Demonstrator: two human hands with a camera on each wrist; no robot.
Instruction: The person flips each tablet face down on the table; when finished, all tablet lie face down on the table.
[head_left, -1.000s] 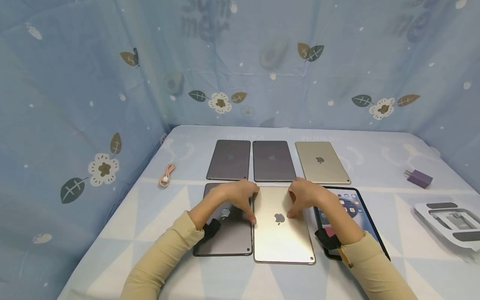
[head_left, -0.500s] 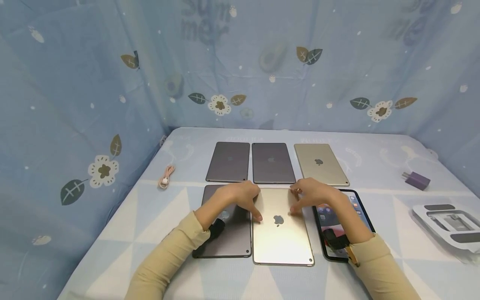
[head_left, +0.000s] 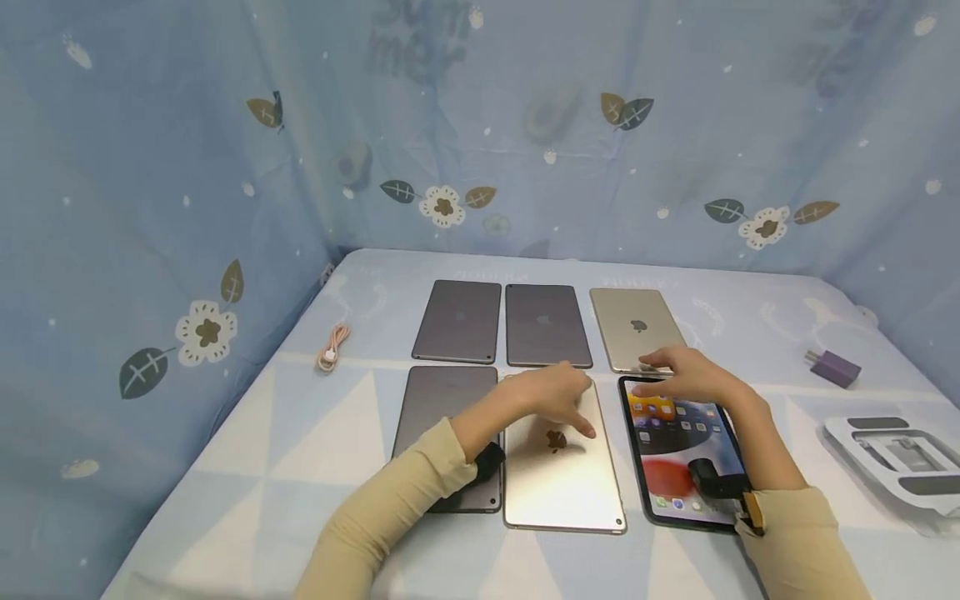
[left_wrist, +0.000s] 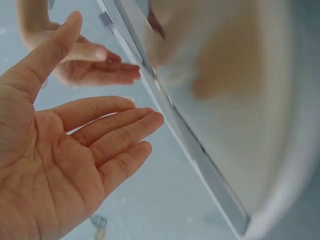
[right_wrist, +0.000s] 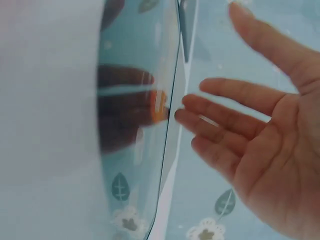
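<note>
In the head view my left hand (head_left: 553, 395) hovers over the upper part of a gold tablet (head_left: 562, 492) lying back side up. The left wrist view shows its fingers relaxed and spread from the thumb, holding nothing. To the right, my right hand (head_left: 693, 379) is above the top of a black-framed tablet (head_left: 678, 454) with its screen lit. Its fingers look loosely extended in the right wrist view, near the edge of the glossy screen (right_wrist: 142, 170), and grip nothing. My left forearm partly covers a dark grey tablet (head_left: 435, 400) in the front row.
Behind lie two dark grey tablets, a left one (head_left: 459, 321) and a middle one (head_left: 547, 325), and another gold tablet (head_left: 630, 321). A pink cable (head_left: 332, 347) is at far left. A purple charger (head_left: 834, 368) and white stand (head_left: 900, 462) are at right.
Both hands have moved right: the left from the gold tablet's left edge to over its middle, the right from that tablet to above the lit one. The tablets look unmoved.
</note>
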